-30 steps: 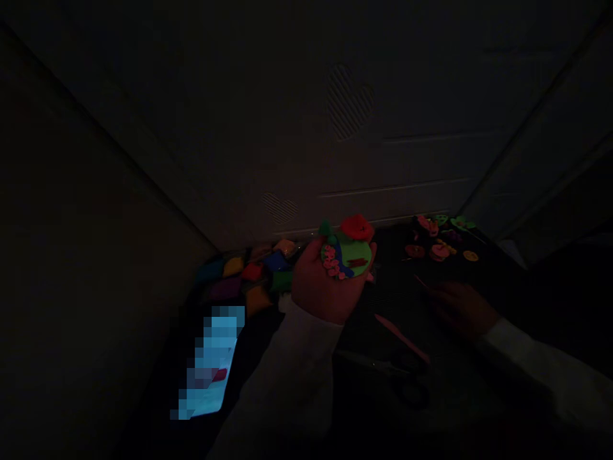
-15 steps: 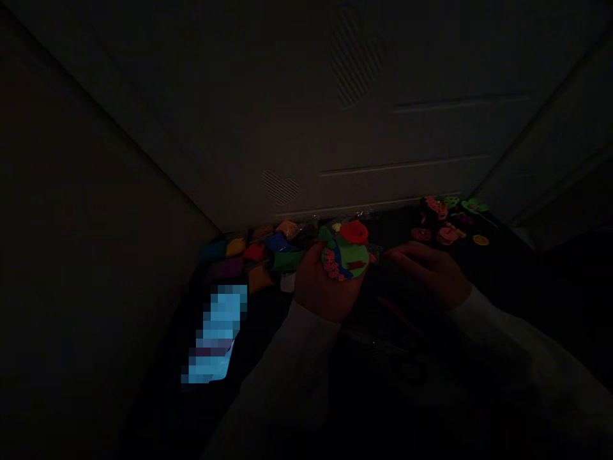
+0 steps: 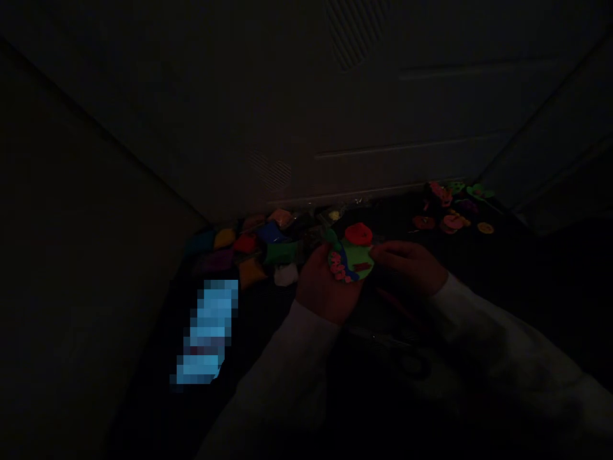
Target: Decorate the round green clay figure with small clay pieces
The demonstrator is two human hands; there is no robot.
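My left hand (image 3: 322,287) is closed around a light-green modelling-clay disc (image 3: 363,254) and holds it up, tilted toward me. Pink clay flowers, a blue band, a small brown piece and dark-green leaf shapes decorate its face. A round red clay piece (image 3: 358,234) sits at its upper edge. From the right, my right hand (image 3: 409,260) reaches in with thumb and forefinger pinched together at the disc's right edge. Whatever lies between those fingertips is too dark and small to make out.
Several packets of coloured clay, among them a green packet (image 3: 281,252) and a white packet (image 3: 286,275), lie to the left. A bright pixelated screen (image 3: 208,332) is nearer me. Finished clay pieces (image 3: 453,222) lie back right, before a panelled wall (image 3: 230,128).
My right hand has moved left, bringing its pinched fingertips to the disc's right edge. My left hand still holds the disc. The camera view has shifted slightly.
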